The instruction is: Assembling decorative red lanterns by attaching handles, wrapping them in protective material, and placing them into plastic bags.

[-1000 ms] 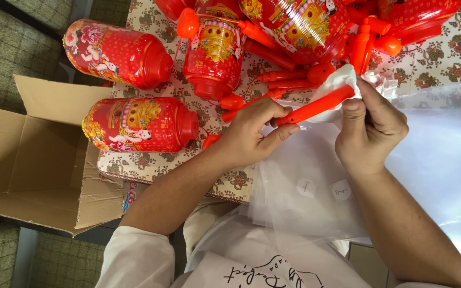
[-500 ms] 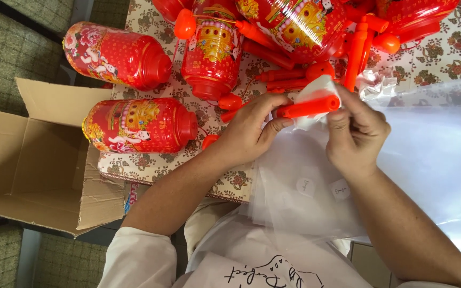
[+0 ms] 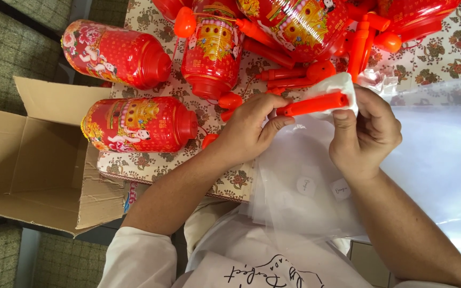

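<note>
Fingers of my left hand (image 3: 249, 130) pinch the near end of an orange plastic rod (image 3: 311, 104), holding it level, while my right hand (image 3: 365, 133) grips closed on the white wrap (image 3: 339, 85) around its right end, steadying both so they stay together. Clear plastic bags (image 3: 433, 160) lie spread under my wrists, over the flowered tablecloth (image 3: 454, 53). Farther off, red lanterns (image 3: 140, 125) lie on their sides among loose orange rods (image 3: 286, 74). An open cardboard box (image 3: 28, 160) sits at the left.
</note>
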